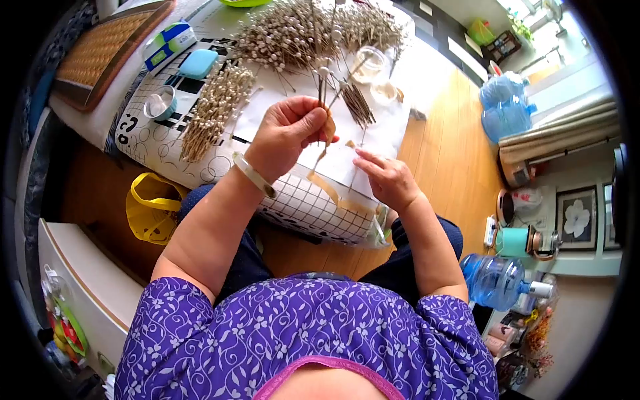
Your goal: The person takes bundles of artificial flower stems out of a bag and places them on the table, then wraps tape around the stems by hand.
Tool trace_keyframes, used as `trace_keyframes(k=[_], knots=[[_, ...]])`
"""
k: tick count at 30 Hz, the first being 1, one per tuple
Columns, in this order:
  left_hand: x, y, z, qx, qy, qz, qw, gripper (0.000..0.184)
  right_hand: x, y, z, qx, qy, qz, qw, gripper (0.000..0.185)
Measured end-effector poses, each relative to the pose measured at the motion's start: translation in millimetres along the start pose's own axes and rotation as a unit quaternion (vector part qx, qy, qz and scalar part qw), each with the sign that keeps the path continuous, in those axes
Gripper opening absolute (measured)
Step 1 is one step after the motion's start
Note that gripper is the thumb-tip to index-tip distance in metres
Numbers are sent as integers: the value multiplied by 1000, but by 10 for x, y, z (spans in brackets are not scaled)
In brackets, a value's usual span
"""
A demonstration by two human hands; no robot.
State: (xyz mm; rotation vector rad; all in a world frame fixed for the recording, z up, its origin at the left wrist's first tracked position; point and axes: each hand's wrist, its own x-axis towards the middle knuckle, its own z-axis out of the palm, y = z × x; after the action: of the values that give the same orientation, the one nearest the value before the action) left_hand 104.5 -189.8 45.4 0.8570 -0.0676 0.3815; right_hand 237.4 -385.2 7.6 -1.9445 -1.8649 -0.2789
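Observation:
My left hand [291, 130], with a pale bangle [253, 175] at its wrist, pinches a few thin brown stems [323, 90] tipped with whitish buds. Tan tape [327, 128] wraps round the stems under its fingers and trails down to a loose strip [324, 187] over the checked cloth. To the right, my right hand [387, 179] hovers low over the white sheet, fingers extended and apart from the stems. Just above it lies a bundle of bare brown sticks [358, 105]. Bunches of budded stems [217, 110] lie at the left, with a larger heap [287, 33] at the back.
A glass jar [370, 65] and a round lid [383, 92] stand beyond the sticks. Left are a blue box [199, 64], a small tub [160, 104] and a tissue pack [169, 47]. A yellow bag [152, 212] is beside the table; water bottles [495, 280] stand at right.

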Motion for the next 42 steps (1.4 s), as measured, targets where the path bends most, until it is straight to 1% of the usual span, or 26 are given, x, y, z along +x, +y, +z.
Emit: trace_keyframes(k=[1,2,3,4,6,7,8,11,13,14,15,16,17,18,20,23,26,28,29,30,32,33,34,38,40,42], knots=[[11,-23,16,-1,5,-4,1000,9,-8,-30,-18,2,3,9,1000,18],[31,-57,-12,6,-1,-14,1000,10,10,-59,-71,29,1,124,992,11],[45,-88,0,21,5,-18,1000,10,30,-60,-96,56,0,233,971,11],[54,-114,17,35,12,-21,999,10,48,-38,-87,56,2,237,970,11],[82,-193,9,66,13,-23,997,10,113,0,-51,82,-118,368,919,31],[91,-232,0,95,16,-24,995,10,120,-21,15,110,-94,381,913,43],[101,-258,1,98,13,-25,995,10,157,-54,28,86,-125,369,917,40],[97,-295,35,135,53,-44,988,11,176,93,158,86,-117,357,923,37],[103,-320,20,133,81,-50,987,10,147,188,130,137,-137,381,904,30],[108,-338,-3,123,91,-46,987,9,127,207,81,135,-135,379,905,30],[110,-357,-32,123,91,-43,987,9,101,224,11,280,-142,450,836,26],[116,-355,-33,121,91,-37,988,9,81,245,-66,416,-144,504,743,22],[109,-327,10,141,96,-49,984,10,37,240,-132,509,-100,489,701,18],[106,-321,22,138,87,-47,986,11,10,239,-189,559,-70,479,673,17],[103,-328,50,136,77,-54,986,11,27,185,-217,646,54,418,637,13],[88,-411,83,130,73,-58,987,11,210,125,-242,704,152,333,609,7],[70,-452,100,148,48,-67,986,11,403,129,-210,722,192,292,598,5],[76,-457,112,151,47,-71,985,12,484,144,-196,697,193,288,628,4],[87,-455,112,166,54,-81,981,12,511,162,-183,680,191,262,657,5],[96,-458,110,180,60,-92,978,12,526,183,-189,681,191,264,656,5],[114,-486,83,186,54,-95,976,12,533,215,-227,631,164,249,716,5],[123,-508,63,214,62,-103,969,12,549,202,-266,608,148,264,734,6],[129,-527,48,242,71,-110,961,12,558,211,-276,608,148,266,733,6],[130,-565,45,264,64,-102,957,12,572,282,-276,627,100,257,728,9],[132,-533,83,238,63,-88,965,12,560,299,-198,647,122,286,696,10],[139,-530,74,226,64,-92,968,12,538,264,-154,642,80,281,709,9]])
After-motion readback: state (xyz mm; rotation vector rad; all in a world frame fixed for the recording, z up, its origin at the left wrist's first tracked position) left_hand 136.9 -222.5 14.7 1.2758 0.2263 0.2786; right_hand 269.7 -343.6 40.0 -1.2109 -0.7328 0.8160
